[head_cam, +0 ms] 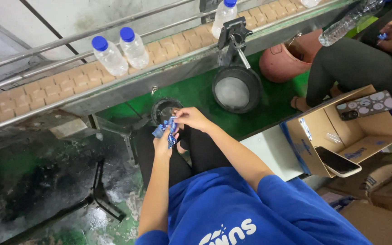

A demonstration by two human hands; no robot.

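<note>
Both hands working a bunch of blue label sleeves at frame centre.
Left hand [163,141] clasps the blue label sleeves [166,129]; right hand [191,119] pinches one at the top. Capped bottles [114,51] wait at 11 o'clock on the conveyor [37,88]; judged next: peel one sleeve free without tearing it.

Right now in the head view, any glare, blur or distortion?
Head view: wide-angle bend curves the conveyor rails; glare on the wet floor and on the phone screen; both hands and the blue labels reasonably sharp; bottles crisp; no heavy shadows, lighting even.
</note>
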